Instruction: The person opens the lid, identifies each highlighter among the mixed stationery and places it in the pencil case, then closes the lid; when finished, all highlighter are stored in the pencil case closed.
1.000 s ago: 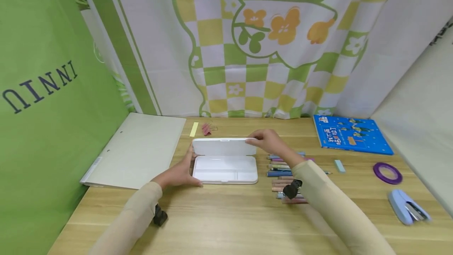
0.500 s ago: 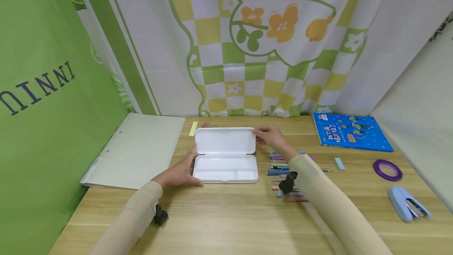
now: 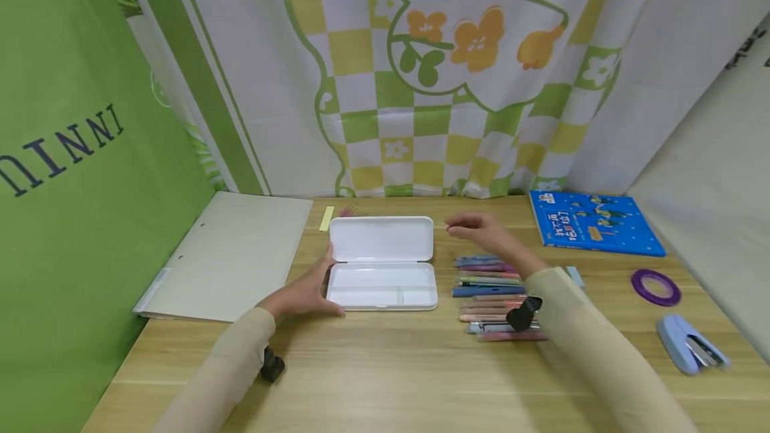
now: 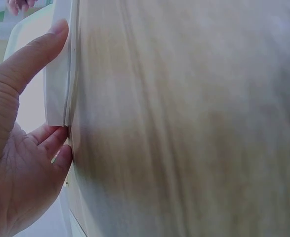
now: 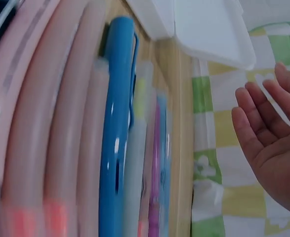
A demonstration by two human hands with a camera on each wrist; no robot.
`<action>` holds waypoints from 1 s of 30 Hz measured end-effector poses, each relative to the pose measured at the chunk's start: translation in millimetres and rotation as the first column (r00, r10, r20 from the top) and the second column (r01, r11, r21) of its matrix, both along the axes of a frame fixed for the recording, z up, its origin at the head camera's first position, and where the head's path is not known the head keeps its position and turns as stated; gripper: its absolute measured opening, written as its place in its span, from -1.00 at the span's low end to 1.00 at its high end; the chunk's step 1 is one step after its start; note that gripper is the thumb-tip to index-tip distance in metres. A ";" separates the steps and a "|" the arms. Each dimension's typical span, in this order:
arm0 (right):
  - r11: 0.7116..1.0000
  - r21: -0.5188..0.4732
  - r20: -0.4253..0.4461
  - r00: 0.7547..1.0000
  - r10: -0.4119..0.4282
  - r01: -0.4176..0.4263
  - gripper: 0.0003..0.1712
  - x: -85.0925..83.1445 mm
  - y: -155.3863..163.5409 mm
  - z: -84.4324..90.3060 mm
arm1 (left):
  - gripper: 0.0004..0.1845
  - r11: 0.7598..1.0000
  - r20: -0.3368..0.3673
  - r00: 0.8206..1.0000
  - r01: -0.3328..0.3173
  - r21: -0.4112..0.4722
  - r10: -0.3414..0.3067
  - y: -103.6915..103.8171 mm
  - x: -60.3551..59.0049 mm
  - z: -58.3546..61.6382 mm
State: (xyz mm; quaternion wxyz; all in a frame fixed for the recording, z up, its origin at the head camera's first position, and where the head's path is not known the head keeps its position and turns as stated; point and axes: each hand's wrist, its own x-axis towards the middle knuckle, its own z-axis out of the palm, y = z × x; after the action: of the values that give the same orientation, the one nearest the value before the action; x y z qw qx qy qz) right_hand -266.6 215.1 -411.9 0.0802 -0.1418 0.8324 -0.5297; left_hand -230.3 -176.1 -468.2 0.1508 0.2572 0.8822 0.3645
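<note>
A white pencil case (image 3: 361, 277) lies unfolded on the table, its lid (image 3: 381, 239) leaning back and its compartments bare. My left hand (image 3: 303, 294) holds the left end of the case, thumb at the front edge and fingers around the far side. In the left wrist view the thumb (image 4: 38, 52) lies along the case edge. My right hand (image 3: 484, 231) hovers off the lid's right corner, fingers loosely bent and holding nothing. Below it lies a row of several pens (image 3: 490, 317), among them a blue pen (image 5: 117, 103) with a clip.
A cream folder (image 3: 240, 252) lies at left. Behind the case are a yellow strip (image 3: 327, 218) and a partly hidden pink binder clip (image 3: 347, 212). To the right are a blue book (image 3: 625, 226), an eraser (image 3: 575, 277), purple tape (image 3: 639, 287) and a blue stapler (image 3: 680, 346).
The lid has swung further back. My right hand has let go of its corner and moved right, while the left hand has stayed on the case.
</note>
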 end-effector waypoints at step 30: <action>0.909 0.409 0.086 0.995 0.048 -0.079 -0.74 -4.9 76.3 -38.2 | 0.48 1.000 -0.022 1.000 0.004 -0.007 -0.004 2.4 0.6 5.4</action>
State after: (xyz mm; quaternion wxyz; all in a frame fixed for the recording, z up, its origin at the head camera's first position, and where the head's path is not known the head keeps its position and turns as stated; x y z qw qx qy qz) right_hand -271.5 291.5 -450.1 0.1562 -0.1292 0.9167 -0.3445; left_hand -229.7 -173.8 -462.8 0.1425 0.2624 0.8845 0.3585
